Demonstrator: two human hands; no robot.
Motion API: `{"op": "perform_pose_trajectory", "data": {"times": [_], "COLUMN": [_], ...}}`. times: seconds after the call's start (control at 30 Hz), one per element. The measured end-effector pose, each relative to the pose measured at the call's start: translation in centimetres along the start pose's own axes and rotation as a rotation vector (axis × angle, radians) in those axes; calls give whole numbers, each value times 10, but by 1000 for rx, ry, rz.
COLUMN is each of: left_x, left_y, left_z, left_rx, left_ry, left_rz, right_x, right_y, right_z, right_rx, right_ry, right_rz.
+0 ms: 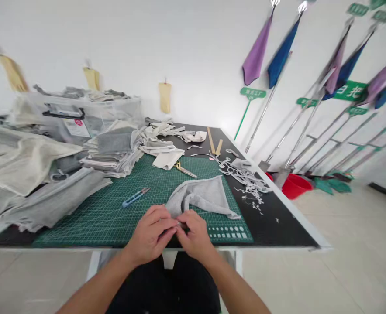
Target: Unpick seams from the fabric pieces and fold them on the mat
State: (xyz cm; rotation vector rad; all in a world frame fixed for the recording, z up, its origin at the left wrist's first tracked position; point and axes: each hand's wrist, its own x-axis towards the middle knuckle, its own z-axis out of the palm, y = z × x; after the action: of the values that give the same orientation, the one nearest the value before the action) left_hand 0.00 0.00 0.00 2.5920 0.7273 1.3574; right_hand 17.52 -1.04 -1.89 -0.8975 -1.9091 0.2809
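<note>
I have both hands together at the near edge of the green cutting mat (114, 209), fingers bunched over one corner of the grey cloth (206, 194). My left hand (152, 233) has its fingers curled in and pinched on the cloth's near tip; my right hand (194, 235) meets it fingertip to fingertip and is closed on the same tip. The pinch point itself is small and partly hidden by my knuckles, so I think both grip the fabric, though I cannot make out exactly how the corner is folded between them. The rest of the grey cloth fans out flat on the mat toward its right edge, lying as a rough triangle.

A blue utility knife (136, 197) lies on the mat to the left of my hands, well apart from them. Yellow-handled scissors (184, 169) rest near the mat's far edge, just beside a folded white piece (167, 159). Off the mat's right edge, on the black table (287, 226), sits a tangle of white trimmings (248, 179). Stacked grey and white fabric (114, 152) is piled at the mat's far left corner, with a clear plastic bin (81, 115) behind it. Two wooden rulers (214, 144) lie near the table's far edge.
</note>
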Motion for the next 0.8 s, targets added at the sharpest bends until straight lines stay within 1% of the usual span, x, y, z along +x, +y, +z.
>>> {"op": "perform_pose_trajectory", "data": {"times": [0.07, 0.17, 0.27, 0.43, 0.5, 0.57, 0.63, 0.7, 0.77, 0.8], "left_x": [-2, -4, -6, -11, -14, -17, -20, -25, -32, -35], "left_y": [0, 0, 1, -2, -4, -6, -10, -17, -28, -36], "left_z": [-1, 0, 4, 12, 12, 8, 0, -13, -30, -41], "left_rx": [11, -32, -143, -263, -281, -283, -246, -134, 67, 202], "left_ry": [43, 93, 133, 222, 253, 255, 294, 402, 518, 542], "left_rz": [-9, -69, -183, -446, -502, -507, -497, -503, -511, -509], "right_x": [2, 2, 0, -1, 0, 1, 1, 1, 1, 1], "right_y": [-2, -3, -3, -1, 0, 0, 0, 1, 2, 2], "right_z": [1, 2, 4, 5, 5, 5, 5, 5, 5, 5], "right_rx": [-8, 1, 11, 4, 10, 24, 52, 88, 129, 150], "right_ry": [0, -11, -38, -60, -73, -84, -79, -54, -33, -28], "right_rz": [-5, -9, 3, 48, 68, 92, 122, 145, 161, 167]}}
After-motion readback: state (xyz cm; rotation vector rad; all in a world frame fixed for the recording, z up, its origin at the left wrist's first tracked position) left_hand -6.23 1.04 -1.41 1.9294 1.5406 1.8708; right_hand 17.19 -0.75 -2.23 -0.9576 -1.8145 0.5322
